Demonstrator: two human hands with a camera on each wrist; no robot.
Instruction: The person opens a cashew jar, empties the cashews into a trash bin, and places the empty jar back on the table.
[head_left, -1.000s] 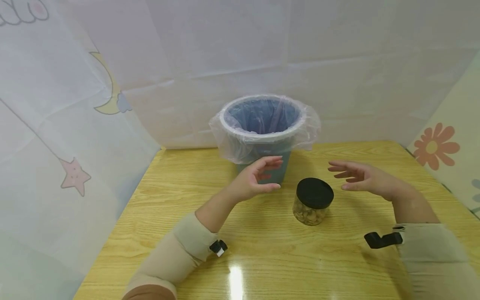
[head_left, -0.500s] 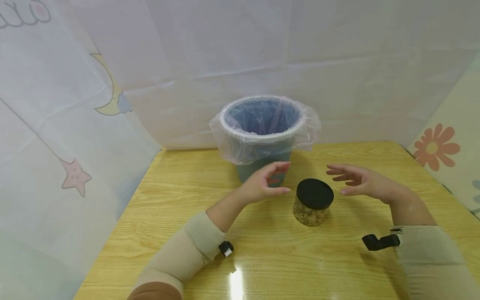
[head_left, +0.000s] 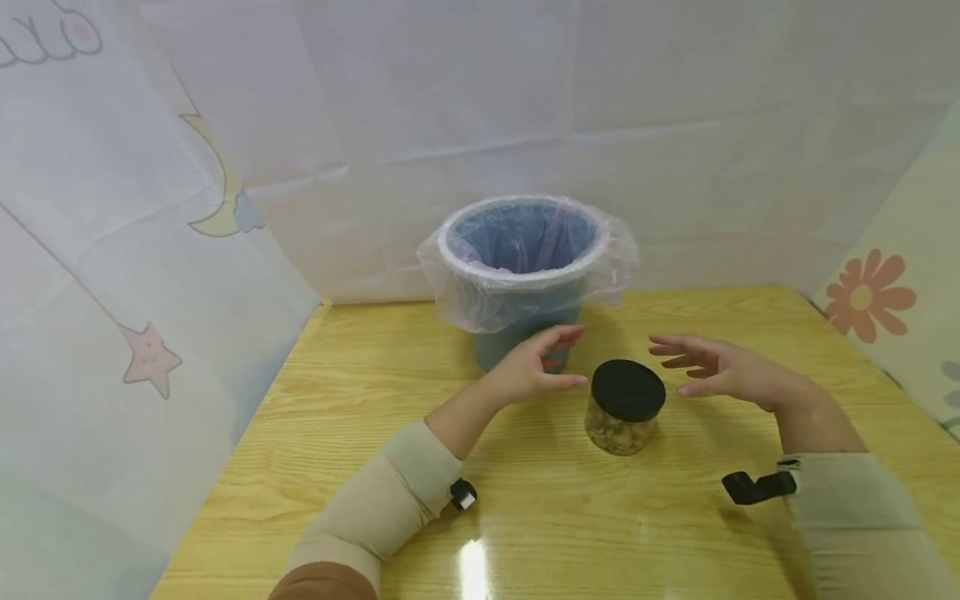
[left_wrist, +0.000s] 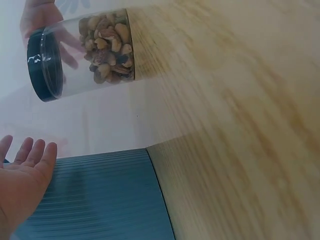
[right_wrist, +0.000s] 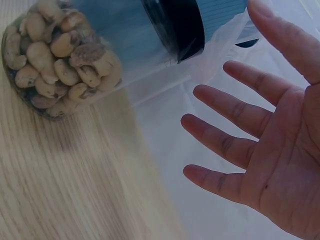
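A clear jar (head_left: 621, 432) with a black lid (head_left: 628, 390) stands upright on the wooden table, between the two hands. Cashews and other mixed nuts (right_wrist: 62, 62) fill its lower part. To the jar's left is my left hand (head_left: 528, 371), fingers and thumb spread apart and facing it. My right hand (head_left: 723, 369) hovers on the other side, its fingers extended toward the lid. In the right wrist view a gap shows between the fingers (right_wrist: 225, 135) and the jar. Neither hand holds anything.
Behind the left hand stands a blue-green trash bin (head_left: 498, 343) with a white rim, lined with a translucent pink plastic bag (head_left: 480, 304). Printed cloth (head_left: 420, 108) hangs along the back and sides of the yellow wooden table (head_left: 360, 358).
My left hand has moved right, closer to the jar. My right hand has shifted slightly left and down toward it. The jar and bin have stayed in place.
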